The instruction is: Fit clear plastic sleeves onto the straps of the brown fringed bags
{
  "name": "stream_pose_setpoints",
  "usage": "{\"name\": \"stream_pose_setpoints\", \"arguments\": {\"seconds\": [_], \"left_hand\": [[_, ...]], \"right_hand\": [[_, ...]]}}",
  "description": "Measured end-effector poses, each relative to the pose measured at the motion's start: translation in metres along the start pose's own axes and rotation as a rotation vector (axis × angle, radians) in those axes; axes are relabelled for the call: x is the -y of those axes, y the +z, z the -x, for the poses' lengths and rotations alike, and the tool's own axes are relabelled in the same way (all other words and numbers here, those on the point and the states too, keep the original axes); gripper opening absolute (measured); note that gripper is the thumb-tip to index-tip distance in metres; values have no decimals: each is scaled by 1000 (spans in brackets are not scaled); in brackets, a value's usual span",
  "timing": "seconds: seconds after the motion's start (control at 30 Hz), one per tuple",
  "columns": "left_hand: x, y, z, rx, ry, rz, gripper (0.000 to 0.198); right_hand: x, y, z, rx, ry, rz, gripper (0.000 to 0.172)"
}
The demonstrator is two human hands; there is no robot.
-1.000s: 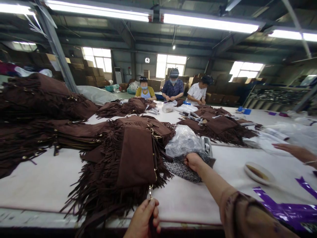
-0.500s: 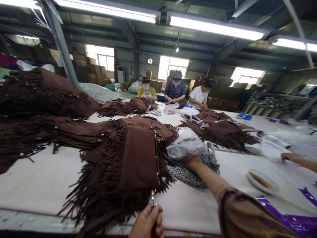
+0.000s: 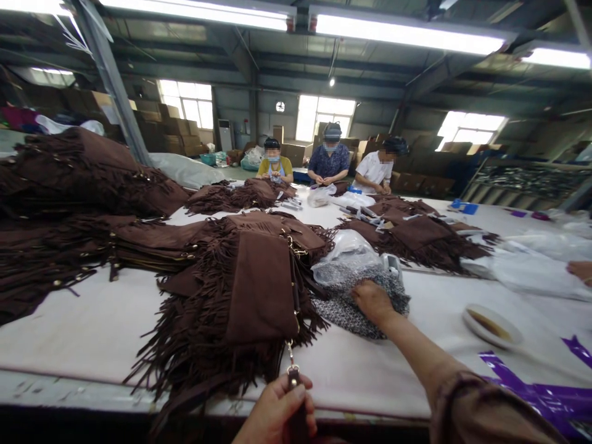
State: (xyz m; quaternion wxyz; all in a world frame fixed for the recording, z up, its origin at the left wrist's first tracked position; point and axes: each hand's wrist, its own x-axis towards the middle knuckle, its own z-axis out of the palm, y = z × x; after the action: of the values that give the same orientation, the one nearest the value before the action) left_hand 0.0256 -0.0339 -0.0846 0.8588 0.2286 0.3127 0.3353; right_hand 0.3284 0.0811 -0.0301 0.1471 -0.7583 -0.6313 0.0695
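Note:
A dark brown fringed bag (image 3: 262, 290) lies on top of several others near the table's front edge. My left hand (image 3: 280, 404) is closed round its brown strap (image 3: 298, 422), just below a gold clasp (image 3: 290, 354) that joins the strap to the bag. To the right, my right hand (image 3: 374, 302) rests at a black-and-white knitted cloth or pouch (image 3: 337, 314). Its fingers are curled, and what they grip, if anything, is hidden. Clear plastic (image 3: 346, 253) covers the far side of the knit, beside a small grey-white object (image 3: 391, 265).
More brown bags (image 3: 83, 166) are heaped at the left, and another pile (image 3: 420, 240) lies beyond my right hand. A shallow dish (image 3: 493, 325) of brown liquid and purple plastic (image 3: 531, 394) are at the right. Across the table several people work; another person's hand (image 3: 580, 271) shows at the right edge.
My right hand has drawn back out of the knitted cloth, so more of it shows. My left hand still holds the strap, with more strap visible. The other person's hand at right has moved away.

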Motion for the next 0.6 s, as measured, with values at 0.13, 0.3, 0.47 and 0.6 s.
{"name": "stream_pose_setpoints", "arguments": {"seconds": [0.13, 0.3, 0.47, 0.6], "left_hand": [[-2, 3, 9, 1, 14, -51, 32], [-16, 23, 11, -85, 68, -185, 33], [-15, 36, 9, -71, 26, -323, 50], [-14, 38, 14, -83, 37, -459, 43]], "right_hand": [[9, -7, 68, 40, -216, -235, 24], [41, -6, 148, 140, -121, -607, 30], [64, 10, 177, 247, 31, -856, 33], [70, 14, 179, 245, 37, -845, 34]]}}
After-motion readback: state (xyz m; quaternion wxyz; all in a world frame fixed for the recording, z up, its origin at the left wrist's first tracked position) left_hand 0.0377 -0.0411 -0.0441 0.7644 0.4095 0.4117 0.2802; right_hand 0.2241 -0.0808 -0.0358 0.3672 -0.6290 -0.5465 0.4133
